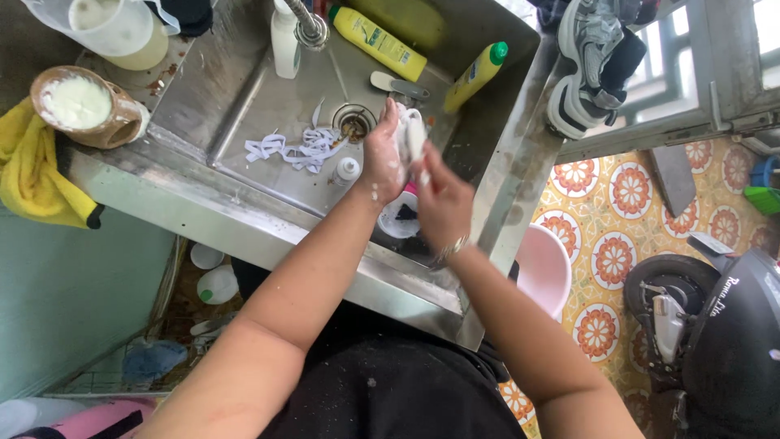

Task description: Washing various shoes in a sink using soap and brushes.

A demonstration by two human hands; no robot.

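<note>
Both hands were over the sink (244, 89), close together. The left hand (382, 158) had its fingers curled around a white, soapy thing (412, 134), prob. a small cloth or sponge, can't tell which. The right hand (443, 203) was closed too, pinching the low end of the same thing, w/ a watch on the wrist. The thing was up in the air, just above a small white bowl (398, 219) in the sink. It looked light and soft, and I think it would be wet and slippery from the soap, so a full-hand hold around the middle seemed best, not just fingertips. Farther back lay white strips (292, 148) near the drain (353, 122), then a small white bottle (284, 45) and two yellow bottles (382, 41) at the back.
</note>
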